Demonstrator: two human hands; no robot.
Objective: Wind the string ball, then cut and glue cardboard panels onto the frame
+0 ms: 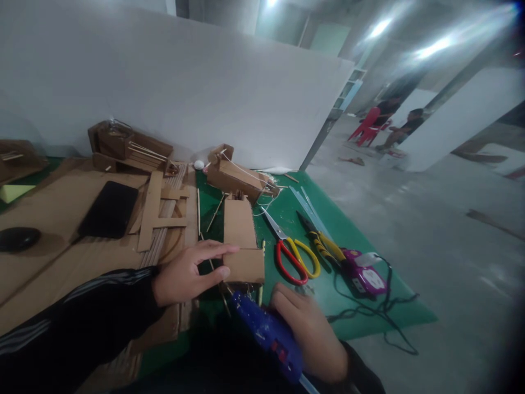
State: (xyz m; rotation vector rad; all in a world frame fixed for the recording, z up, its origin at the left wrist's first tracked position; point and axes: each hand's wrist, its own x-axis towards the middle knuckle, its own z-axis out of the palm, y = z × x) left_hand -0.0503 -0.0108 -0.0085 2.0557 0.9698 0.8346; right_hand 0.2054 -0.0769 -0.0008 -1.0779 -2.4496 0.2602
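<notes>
Glue gun and cardboard piece in hand at the table's near edge.
Right hand (311, 334) grips a blue glue gun (268, 334), nozzle toward the cardboard piece (243, 241), which the left hand (186, 276) pinches between thumb and fingers on the green mat (369, 306). Beyond lie red-and-yellow scissors (293, 254), then a cardboard model (235, 175).

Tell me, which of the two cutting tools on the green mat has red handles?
The scissors, lying nearer the cardboard piece; the pliers beside them have yellow-and-black handles.

White partition wall (184, 93), grey concrete floor (430, 219), bright ceiling lights (430, 48), red chair (366, 125)
</notes>
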